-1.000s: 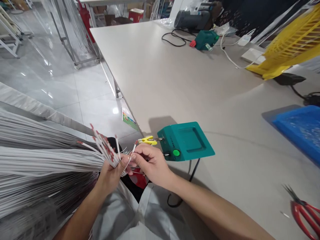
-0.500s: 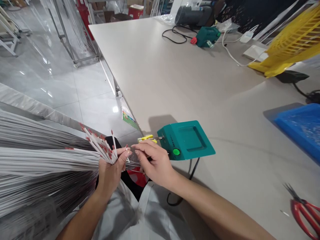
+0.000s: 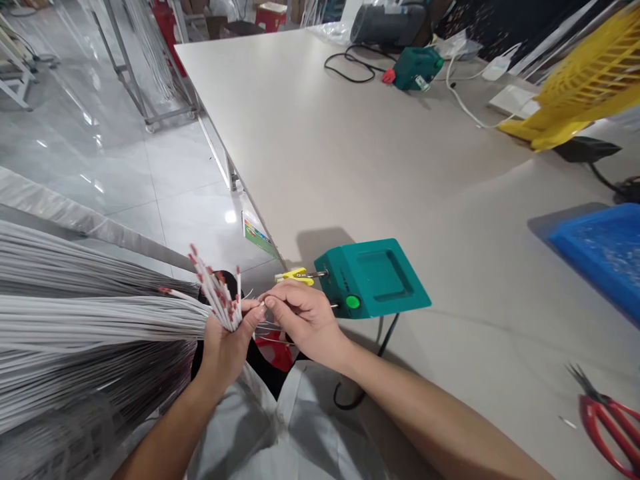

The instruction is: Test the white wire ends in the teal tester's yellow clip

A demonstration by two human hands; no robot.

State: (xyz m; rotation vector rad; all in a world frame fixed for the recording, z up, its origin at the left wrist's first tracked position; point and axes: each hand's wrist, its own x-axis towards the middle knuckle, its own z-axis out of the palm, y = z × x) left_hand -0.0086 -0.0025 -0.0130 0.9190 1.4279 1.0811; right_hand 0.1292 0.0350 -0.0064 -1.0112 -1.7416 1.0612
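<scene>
My left hand (image 3: 225,347) is closed round a thick bundle of white wires (image 3: 100,327) whose red-marked ends (image 3: 215,287) fan upward above my fist. My right hand (image 3: 303,320) pinches thin bare wire ends right beside my left thumb, just left of a small green box (image 3: 373,277) with a green button (image 3: 353,302). A yellow clip (image 3: 295,275) sticks out of the box's left side, just above my right fingers. The box stands at the near corner of the beige table (image 3: 375,153), its black cable dropping over the edge.
Red-handled scissors (image 3: 607,417) lie at the near right. A blue tray (image 3: 605,257) sits at the right edge, a yellow basket (image 3: 585,87) behind it. A second green box (image 3: 415,67) with cables stands at the far end. Glossy floor and metal racks lie left.
My right hand drew back slightly from the yellow clip toward my left thumb. The fanned wire ends shifted a little in my left hand.
</scene>
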